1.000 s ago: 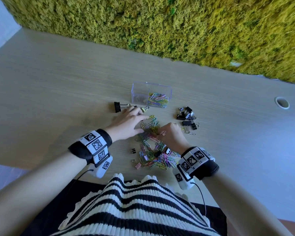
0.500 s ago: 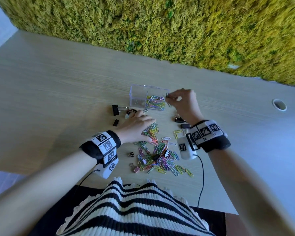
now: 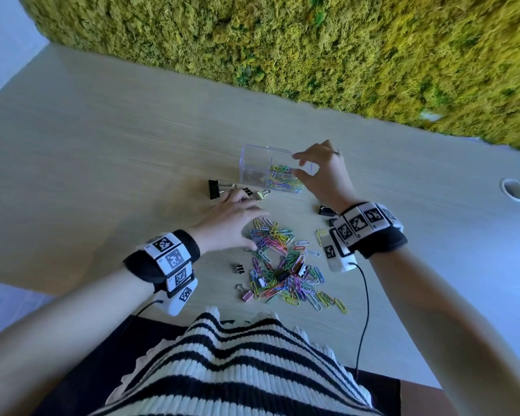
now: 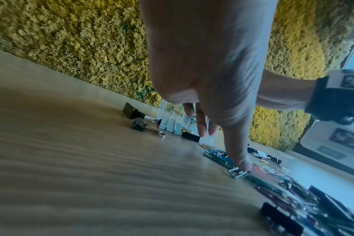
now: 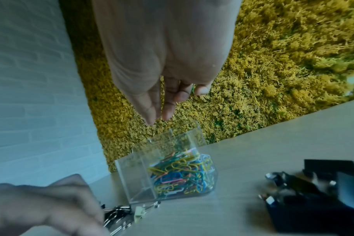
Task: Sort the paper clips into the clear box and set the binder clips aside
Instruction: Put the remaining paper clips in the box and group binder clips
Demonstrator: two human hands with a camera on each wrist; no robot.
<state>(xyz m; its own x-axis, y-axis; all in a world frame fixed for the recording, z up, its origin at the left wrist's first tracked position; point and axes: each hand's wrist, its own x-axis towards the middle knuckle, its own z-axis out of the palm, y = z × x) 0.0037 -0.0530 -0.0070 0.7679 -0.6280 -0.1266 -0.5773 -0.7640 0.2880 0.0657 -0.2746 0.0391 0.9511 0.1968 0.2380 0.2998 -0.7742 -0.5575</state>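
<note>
Since a second ago the right hand (image 3: pixel 323 175) has been carried from the loose heap of paper clips (image 3: pixel 285 265) up to the clear box (image 3: pixel 267 171), at about 12 o'clock from the heap; half a second ago something was pinched at the rim, whereas now the fingers (image 5: pixel 168 102) are seen straight and loosely spread above the opening with nothing held. A drop into the box is therefore judged to have just been made, and a return to the heap is likely called for next. A layer of coloured clips is already contained in the box, yet most of the paper clips are still left on the table (image 3: pixel 102 175). The left hand (image 3: pixel 231 217) is laid flat at 10 o'clock of the heap, its fingers extended and relaxed, a fingertip (image 4: pixel 244 162) resting on a clip at the heap's edge. Binder clips (image 3: pixel 219 189) are gathered at 9 o'clock of the box, a second dark group (image 5: pixel 317 188) is set at its 4 o'clock, partly hidden by the right wrist, and a few small ones are still mixed into the heap, so the sorting is judged far from finished. The work is done on a pale wood-grain table with a cable hole (image 3: pixel 513 189) at 3 o'clock, backed by a yellow-green moss wall (image 3: pixel 312 49).
</note>
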